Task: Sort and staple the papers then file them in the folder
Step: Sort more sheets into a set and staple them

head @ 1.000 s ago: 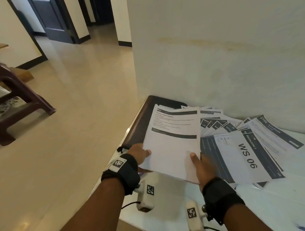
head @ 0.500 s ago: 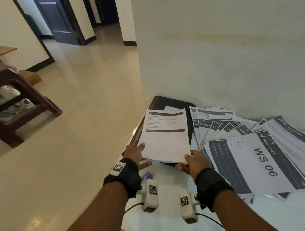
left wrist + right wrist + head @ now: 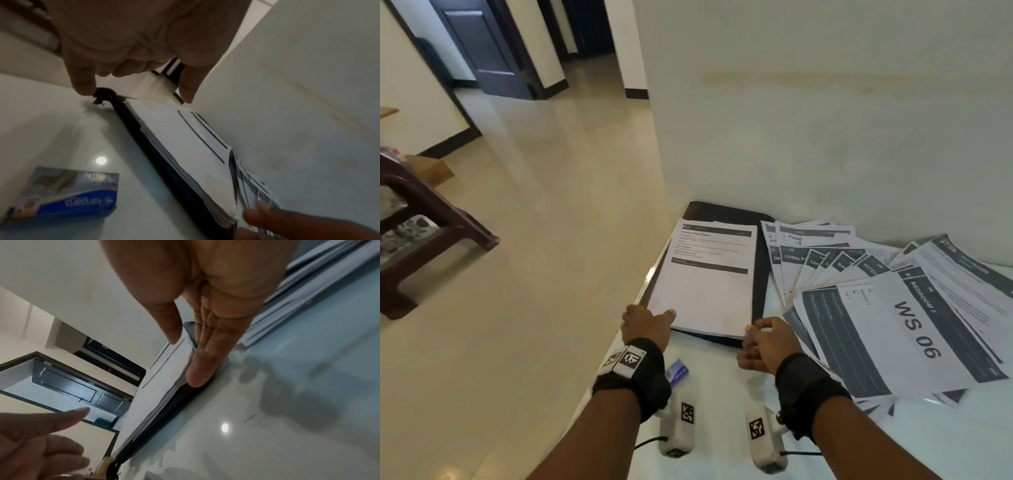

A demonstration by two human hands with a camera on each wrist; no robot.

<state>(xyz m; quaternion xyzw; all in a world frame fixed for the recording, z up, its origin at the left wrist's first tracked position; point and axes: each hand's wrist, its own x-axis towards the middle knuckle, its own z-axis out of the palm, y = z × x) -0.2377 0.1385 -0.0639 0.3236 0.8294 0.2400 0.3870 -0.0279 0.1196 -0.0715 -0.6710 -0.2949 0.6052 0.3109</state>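
**Hands square a paper stack on the folder**

Left hand (image 3: pixel 645 323) rests with straight fingers at the 7 o'clock corner of the paper stack (image 3: pixel 705 284); right hand (image 3: pixel 765 341), fingers relaxed and holding nothing, touches the 5 o'clock corner. I judge both hands line up the edges for filing. One stack lies on one black folder (image 3: pixel 760 291) on the table (image 3: pixel 722 394). At 3 o'clock, loose papers (image 3: pixel 893 308) are fanned out, too overlapped to count. One staple box (image 3: pixel 68 193) sits at 6 o'clock.

Bare tabletop (image 3: pixel 726 383) before folder (image 3: pixel 760 291); fanned papers (image 3: pixel 893 308) rightward
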